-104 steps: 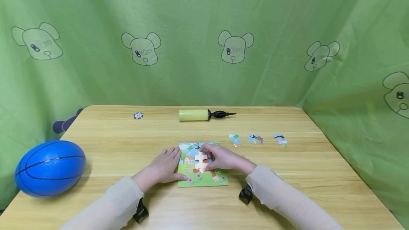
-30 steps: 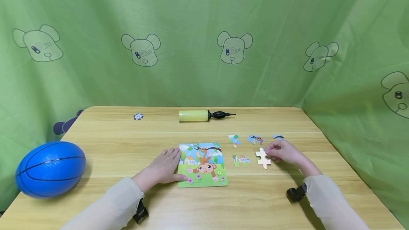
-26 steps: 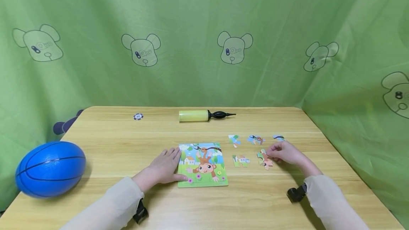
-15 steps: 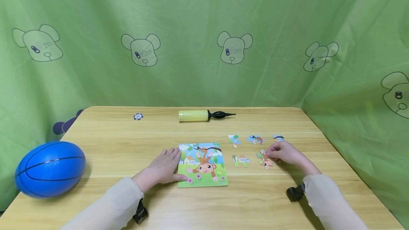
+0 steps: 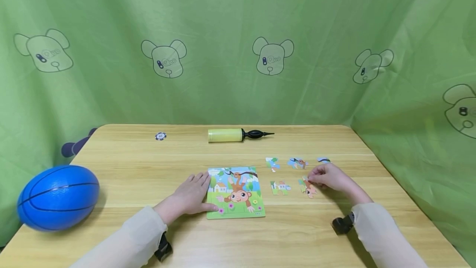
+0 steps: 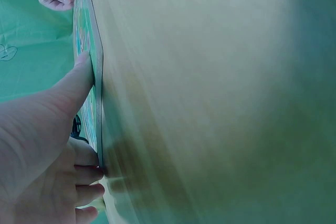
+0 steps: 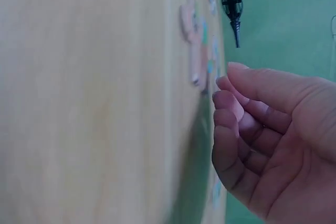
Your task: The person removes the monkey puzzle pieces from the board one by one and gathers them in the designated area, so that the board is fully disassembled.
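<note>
While leaning over the wooden table (image 5: 148, 168), presses the left hand (image 5: 191, 195) flat on the wood, fingers straight, thumb and fingertips against the left edge of the puzzle board (image 5: 236, 192); nothing gripped. Seen from the left wrist the same way: thumb along the board's rim, other fingers tucked at its near corner. Keeps the board in the middle of the table, near the front, monkey picture face up. Holds the right hand (image 5: 329, 177) well to the right of the board, fingers loosely curled, tips just beside the upper right edge of the monkey piece (image 5: 308, 187); cannot tell whether touching. From the right wrist, shows curled fingers with nothing pinched between them, so relaxed rather than gripping. Leaves the monkey piece lying flat on the table, with the house piece (image 5: 280, 186) between it and the board. Behind these, three more loose pieces in a row: one (image 5: 273, 163), another (image 5: 298, 162), and a third (image 5: 323, 160) partly hidden by the right hand. Farther back, a yellow pump (image 5: 239, 134) and a small chip (image 5: 160, 136); at the far left, a blue ball (image 5: 58, 197).
</note>
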{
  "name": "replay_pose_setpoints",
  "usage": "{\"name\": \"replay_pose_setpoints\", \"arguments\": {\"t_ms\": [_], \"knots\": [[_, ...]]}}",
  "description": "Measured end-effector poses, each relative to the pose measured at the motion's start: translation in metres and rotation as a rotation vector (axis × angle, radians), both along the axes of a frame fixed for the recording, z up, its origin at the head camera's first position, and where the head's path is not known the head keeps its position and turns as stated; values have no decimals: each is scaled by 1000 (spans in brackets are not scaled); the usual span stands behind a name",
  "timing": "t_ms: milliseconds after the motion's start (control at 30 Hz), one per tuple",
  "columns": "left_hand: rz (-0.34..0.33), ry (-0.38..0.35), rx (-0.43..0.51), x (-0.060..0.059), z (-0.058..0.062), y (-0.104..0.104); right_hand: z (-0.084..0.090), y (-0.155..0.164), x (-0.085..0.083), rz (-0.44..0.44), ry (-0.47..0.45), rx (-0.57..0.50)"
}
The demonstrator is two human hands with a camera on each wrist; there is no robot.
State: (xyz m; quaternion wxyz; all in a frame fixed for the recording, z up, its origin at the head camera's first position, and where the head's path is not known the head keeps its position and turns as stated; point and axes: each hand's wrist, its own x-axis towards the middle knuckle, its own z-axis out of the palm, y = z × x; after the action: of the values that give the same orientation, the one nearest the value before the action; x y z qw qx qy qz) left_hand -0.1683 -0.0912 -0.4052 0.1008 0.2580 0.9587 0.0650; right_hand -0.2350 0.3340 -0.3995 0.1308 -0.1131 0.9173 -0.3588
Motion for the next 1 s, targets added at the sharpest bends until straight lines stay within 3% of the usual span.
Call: {"name": "replay_pose_setpoints", "arguments": {"t_ms": [333, 767, 1000], "knots": [[3, 5, -5, 0, -1, -1, 21, -45, 10, 99, 76, -83], [-4, 9, -6, -1, -3, -2, 7, -106, 10, 289, 115, -88], [-7, 9, 4, -1, -3, -1, 1, -129, 14, 358, 84, -74]]}}
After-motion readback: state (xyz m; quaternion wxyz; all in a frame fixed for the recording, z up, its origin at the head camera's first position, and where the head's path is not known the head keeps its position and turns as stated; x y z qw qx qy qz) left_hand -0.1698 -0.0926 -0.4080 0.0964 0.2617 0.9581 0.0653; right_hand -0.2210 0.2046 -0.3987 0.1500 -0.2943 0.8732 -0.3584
